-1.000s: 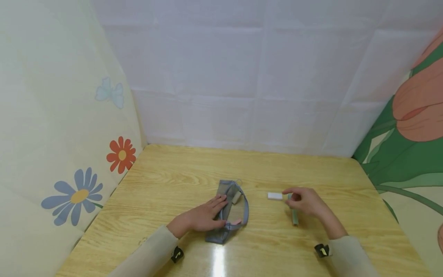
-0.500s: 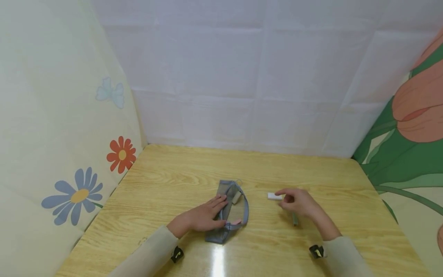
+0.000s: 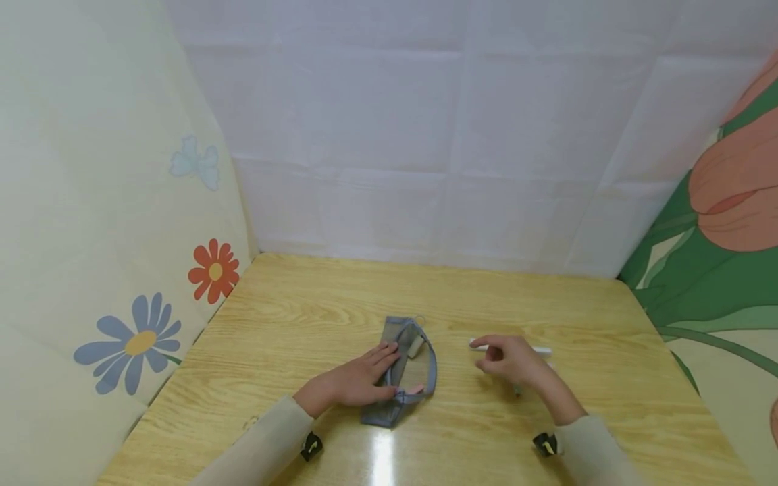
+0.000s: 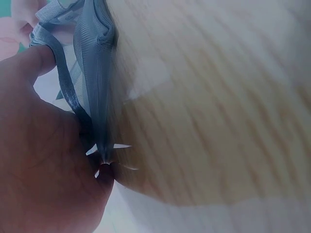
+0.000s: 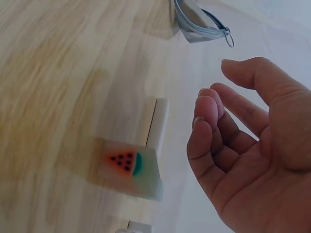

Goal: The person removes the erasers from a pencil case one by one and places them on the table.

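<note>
My left hand (image 3: 358,379) rests on a grey mesh zip pouch (image 3: 404,368) on the table, fingers straight and thumb by the zipped edge. The pouch gapes; a beige block (image 3: 416,347) and a small pink piece (image 3: 416,389) show inside. To the right, my right hand (image 3: 510,358) hovers, fingers bent, thumb apart, nothing between them. Its index fingertip overlaps a white bar (image 3: 473,340) in the head view. Below it is a pale green block (image 5: 129,167) with a watermelon slice on its end, mostly hidden by the hand in the head view.
A second white bar (image 3: 542,350) lies right of the right hand. All lie on a wood-grain table (image 3: 328,304). A white sheet (image 3: 365,135) stands behind, with flowered sheets at both sides.
My right hand has moved left, from beside the white bar to over it, uncovering the second white bar and hiding most of the green block. The left hand and pouch stay put.
</note>
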Available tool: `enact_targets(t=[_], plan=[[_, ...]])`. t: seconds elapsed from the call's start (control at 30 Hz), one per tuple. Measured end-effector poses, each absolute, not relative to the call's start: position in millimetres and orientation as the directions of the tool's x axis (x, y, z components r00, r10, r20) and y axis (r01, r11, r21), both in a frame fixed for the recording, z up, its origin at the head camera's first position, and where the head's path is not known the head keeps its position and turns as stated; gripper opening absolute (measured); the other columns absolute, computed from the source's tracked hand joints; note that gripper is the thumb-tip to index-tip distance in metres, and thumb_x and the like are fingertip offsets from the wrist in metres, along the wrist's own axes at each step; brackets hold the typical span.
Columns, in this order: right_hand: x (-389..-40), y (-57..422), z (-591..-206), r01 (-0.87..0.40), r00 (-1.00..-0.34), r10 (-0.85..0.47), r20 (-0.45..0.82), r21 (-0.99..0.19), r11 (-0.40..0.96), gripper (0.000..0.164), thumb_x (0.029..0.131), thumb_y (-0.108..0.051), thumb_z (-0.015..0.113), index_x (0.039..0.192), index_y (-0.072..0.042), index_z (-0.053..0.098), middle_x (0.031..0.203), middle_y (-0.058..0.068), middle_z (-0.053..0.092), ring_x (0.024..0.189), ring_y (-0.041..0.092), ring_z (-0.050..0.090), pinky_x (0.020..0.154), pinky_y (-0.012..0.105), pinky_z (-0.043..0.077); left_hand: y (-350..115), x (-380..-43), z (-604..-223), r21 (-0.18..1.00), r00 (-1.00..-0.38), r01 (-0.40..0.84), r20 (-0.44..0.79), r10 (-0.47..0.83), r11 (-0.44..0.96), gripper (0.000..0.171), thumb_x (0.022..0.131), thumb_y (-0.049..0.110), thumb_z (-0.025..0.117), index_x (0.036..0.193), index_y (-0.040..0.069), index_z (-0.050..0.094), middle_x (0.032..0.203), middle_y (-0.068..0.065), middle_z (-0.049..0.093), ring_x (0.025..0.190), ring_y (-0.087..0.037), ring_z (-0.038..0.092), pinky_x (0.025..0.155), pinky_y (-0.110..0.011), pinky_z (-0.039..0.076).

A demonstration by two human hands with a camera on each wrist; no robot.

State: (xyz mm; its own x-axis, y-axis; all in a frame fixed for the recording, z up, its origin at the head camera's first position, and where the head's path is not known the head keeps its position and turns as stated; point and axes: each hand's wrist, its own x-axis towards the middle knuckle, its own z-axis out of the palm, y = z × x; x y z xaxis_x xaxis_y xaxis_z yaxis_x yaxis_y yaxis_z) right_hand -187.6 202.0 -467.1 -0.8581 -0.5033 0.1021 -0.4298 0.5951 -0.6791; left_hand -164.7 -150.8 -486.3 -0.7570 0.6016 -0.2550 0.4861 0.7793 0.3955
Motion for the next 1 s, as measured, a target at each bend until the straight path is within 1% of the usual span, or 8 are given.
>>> enact_targets(t=[0.3,0.53,0.77,1.0], plan=[[-184.4,190.6,-467.5,-0.442,-0.851,-0.517,0.097,-0.665,0.603,0.031,0.089,-0.012,0.075,0.118,-0.001,0.072,0.077,-0.008,0.062,0.066,0.001,0.053,0.060,0.021,0.048,-150.9,-164.7,-487.1,0.401,-0.754,0.490,-0.249,0.607,0.774,0.080,0.101,0.058,0.044,0.162,0.011,0.023,0.170,-0.004,0.012,0.156,-0.026,0.008,0.124,-0.046,0.021],[-182.9,181.5,-467.6,-0.479,-0.820,-0.562,0.106,-0.663,0.575,0.032,0.089,-0.013,0.076,0.118,-0.001,0.071,0.076,-0.008,0.062,0.066,0.000,0.053,0.060,0.022,0.049,-150.8,-164.4,-486.8,0.394,-0.754,0.495,-0.249,0.608,0.774,0.080,0.101,0.058,0.044,0.162,0.010,0.024,0.170,-0.005,0.013,0.156,-0.027,0.009,0.124,-0.045,0.022],[-183.2,174.0,-468.1,-0.457,-0.819,-0.571,0.057,-0.668,0.588,0.033,0.091,-0.016,0.075,0.121,-0.003,0.071,0.078,-0.009,0.062,0.067,0.001,0.054,0.062,0.021,0.049,-149.8,-164.2,-483.9,0.397,-0.752,0.498,-0.246,0.611,0.771,0.079,0.101,0.056,0.045,0.161,0.009,0.025,0.170,-0.007,0.015,0.156,-0.029,0.010,0.123,-0.046,0.022],[-183.0,167.4,-469.0,-0.445,-0.816,-0.576,0.046,-0.686,0.576,0.033,0.091,-0.017,0.075,0.121,-0.004,0.071,0.078,-0.009,0.062,0.066,0.002,0.053,0.060,0.022,0.048,-148.8,-163.6,-481.9,0.395,-0.752,0.496,-0.251,0.610,0.774,0.078,0.101,0.055,0.046,0.161,0.008,0.026,0.170,-0.008,0.015,0.156,-0.029,0.011,0.123,-0.046,0.022]])
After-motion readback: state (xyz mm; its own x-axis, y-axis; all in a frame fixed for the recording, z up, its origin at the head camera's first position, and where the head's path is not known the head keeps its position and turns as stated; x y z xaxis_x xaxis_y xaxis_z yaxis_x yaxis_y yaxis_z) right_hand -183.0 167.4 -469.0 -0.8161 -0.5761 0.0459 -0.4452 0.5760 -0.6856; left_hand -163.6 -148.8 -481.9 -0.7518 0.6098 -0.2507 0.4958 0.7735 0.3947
